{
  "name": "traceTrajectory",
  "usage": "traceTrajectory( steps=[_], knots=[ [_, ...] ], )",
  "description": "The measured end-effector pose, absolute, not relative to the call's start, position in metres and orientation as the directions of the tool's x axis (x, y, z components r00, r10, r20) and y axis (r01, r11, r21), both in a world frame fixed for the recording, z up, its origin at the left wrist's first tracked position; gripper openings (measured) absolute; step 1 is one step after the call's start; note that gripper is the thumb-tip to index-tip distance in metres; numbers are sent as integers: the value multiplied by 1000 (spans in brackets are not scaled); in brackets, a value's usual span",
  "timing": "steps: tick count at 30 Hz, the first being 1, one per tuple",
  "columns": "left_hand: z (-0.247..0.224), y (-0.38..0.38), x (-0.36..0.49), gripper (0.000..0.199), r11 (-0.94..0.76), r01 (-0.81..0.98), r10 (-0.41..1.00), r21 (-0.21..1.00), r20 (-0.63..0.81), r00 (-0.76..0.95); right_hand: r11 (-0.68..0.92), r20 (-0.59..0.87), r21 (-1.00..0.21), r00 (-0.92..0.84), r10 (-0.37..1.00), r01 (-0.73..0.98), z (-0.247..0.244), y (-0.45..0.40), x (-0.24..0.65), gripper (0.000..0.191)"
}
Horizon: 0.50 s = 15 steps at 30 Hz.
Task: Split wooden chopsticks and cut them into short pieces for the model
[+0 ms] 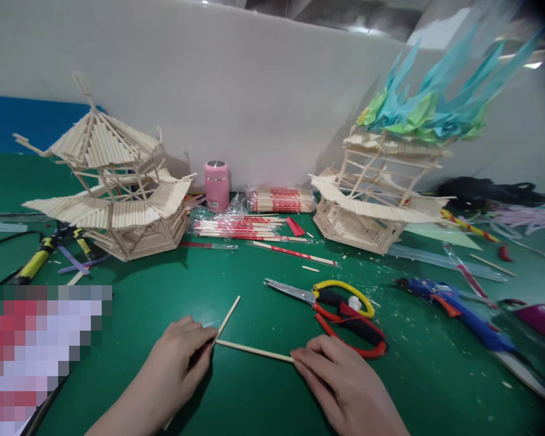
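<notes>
My left hand (181, 363) is closed in a pinch on a thin wooden stick (229, 315) that slants up and away from its fingertips. A second wooden stick (257, 351) runs across to my right hand (333, 381), whose fingers pinch its right end. The left end of this second stick meets the first one at my left fingertips; whether they are joined I cannot tell. Scissors with red and yellow handles (340, 306) lie just beyond my right hand, blades pointing left. A blue glue gun (458, 312) rests on its side farther right.
Stick-built pavilions stand at the back left (127, 212) and back right (367, 209), the right one topped with teal paper. Between them are a pink flask (217, 186) and wrapped chopsticks (281, 200). Yellow-handled pliers (36, 260) lie left. A pixelated patch (31, 351) covers the lower left.
</notes>
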State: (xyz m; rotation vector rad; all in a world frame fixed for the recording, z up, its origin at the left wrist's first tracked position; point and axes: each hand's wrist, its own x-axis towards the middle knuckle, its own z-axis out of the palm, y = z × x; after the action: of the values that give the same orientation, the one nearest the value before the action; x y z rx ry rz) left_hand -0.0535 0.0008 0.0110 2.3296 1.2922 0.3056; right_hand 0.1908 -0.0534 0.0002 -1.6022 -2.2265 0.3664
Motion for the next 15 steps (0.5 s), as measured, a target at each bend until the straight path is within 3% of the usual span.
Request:
traceTrajectory(
  steps=[15],
  knots=[
    [8,-1,-51,25,-459,760,864,460,33,503,324,162,-396,-282,946,859,2,-54,188,26]
  ],
)
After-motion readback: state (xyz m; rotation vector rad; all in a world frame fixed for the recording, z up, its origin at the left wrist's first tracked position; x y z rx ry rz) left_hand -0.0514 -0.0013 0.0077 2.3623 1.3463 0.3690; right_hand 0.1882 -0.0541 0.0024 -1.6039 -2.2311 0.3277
